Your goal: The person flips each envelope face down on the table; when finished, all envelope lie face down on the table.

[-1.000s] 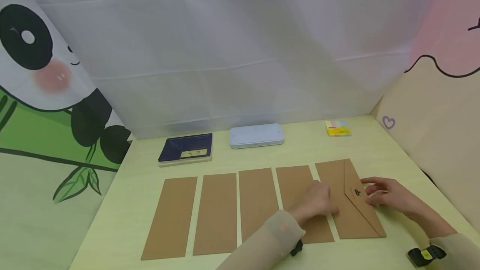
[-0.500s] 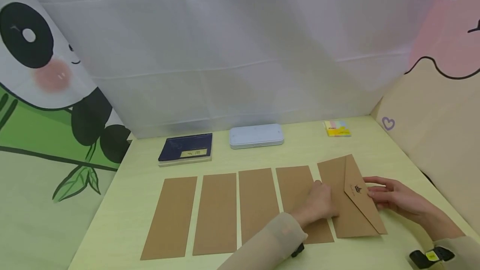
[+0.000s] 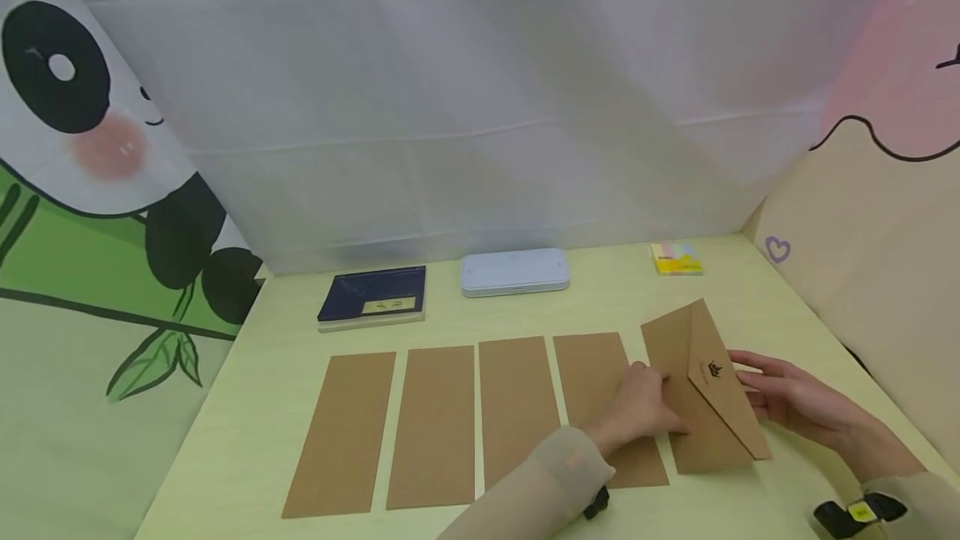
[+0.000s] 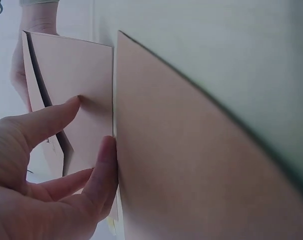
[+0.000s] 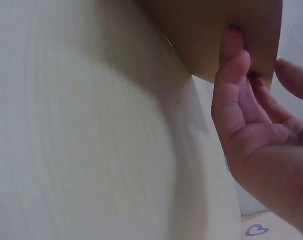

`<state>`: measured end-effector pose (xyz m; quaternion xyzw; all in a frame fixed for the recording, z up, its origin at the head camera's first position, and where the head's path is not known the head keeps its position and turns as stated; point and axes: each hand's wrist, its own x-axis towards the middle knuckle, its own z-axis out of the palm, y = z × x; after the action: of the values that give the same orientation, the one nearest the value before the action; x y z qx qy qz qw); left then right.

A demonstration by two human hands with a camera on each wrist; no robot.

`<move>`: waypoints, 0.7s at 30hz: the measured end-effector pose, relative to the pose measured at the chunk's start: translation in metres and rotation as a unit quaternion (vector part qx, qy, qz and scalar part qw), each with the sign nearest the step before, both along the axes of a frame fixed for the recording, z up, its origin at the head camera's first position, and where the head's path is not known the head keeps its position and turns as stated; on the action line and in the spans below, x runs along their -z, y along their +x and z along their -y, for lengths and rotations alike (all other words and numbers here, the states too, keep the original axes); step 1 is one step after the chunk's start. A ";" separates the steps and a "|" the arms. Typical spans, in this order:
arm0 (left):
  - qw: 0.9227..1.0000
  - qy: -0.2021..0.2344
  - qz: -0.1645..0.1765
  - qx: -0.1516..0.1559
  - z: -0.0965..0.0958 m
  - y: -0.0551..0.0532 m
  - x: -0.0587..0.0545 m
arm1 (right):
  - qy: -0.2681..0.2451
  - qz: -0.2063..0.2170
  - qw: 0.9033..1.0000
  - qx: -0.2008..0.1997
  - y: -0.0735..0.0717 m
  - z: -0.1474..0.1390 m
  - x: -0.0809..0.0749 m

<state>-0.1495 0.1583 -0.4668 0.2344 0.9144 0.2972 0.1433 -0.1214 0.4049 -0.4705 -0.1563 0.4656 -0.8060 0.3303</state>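
A brown kraft envelope (image 3: 675, 373) with a pointed flap and a small dark crown print tilts up from the table, its right side raised. My left hand (image 3: 633, 411) holds it near the left edge. Seen from the left wrist, the thumb (image 4: 71, 107) lies on the envelope's face and another finger (image 4: 107, 150) sits along its edge. At the raised side, my right hand (image 3: 806, 407) grips the margin. The right wrist view has fingertips (image 5: 234, 42) against the envelope's underside (image 5: 211, 30), with the thumb (image 5: 294, 75) by the edge.
Several plain brown rectangles lie in a row to the left, including a leftmost one (image 3: 341, 436) and one (image 3: 588, 365) partly under my left arm. Farther back are a dark blue book (image 3: 371, 290), a pale blue case (image 3: 514, 272) and a sticky-note pack (image 3: 677, 258).
The envelope's right side has risen off the table, and its top corner stands higher. My right hand has slid slightly right and under it; my left hand has barely moved.
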 end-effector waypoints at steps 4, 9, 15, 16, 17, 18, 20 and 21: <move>0.999 0.042 0.017 0.005 0.002 -0.002 0.002 | -0.019 0.007 1.000 -0.022 0.000 0.004 0.002; 0.996 0.086 0.030 0.013 0.003 -0.005 0.000 | -0.022 0.004 0.999 -0.030 0.000 0.010 0.003; 0.994 0.102 0.041 0.015 0.003 -0.006 -0.007 | 0.001 0.005 0.999 -0.041 -0.001 0.016 0.001; 0.994 0.104 0.043 0.015 0.003 -0.006 -0.008 | 0.007 0.004 0.999 -0.042 -0.001 0.017 0.001; 0.993 0.106 0.044 0.017 0.003 -0.005 -0.009 | 0.015 0.004 0.999 -0.040 -0.002 0.018 0.001; 0.993 0.107 0.044 0.020 0.003 -0.005 -0.010 | 0.023 0.002 0.999 -0.038 -0.002 0.019 0.001; 0.992 0.113 0.049 0.026 0.002 -0.005 -0.012 | 0.042 -0.002 0.999 -0.032 -0.002 0.021 0.001; 0.992 0.115 0.053 0.026 0.002 -0.005 -0.013 | 0.053 -0.005 0.998 -0.029 -0.002 0.022 0.001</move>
<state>-0.1540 0.1562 -0.4540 0.2573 0.8587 0.4086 0.1715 -0.1229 0.3831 -0.4719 -0.1560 0.5044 -0.7698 0.3588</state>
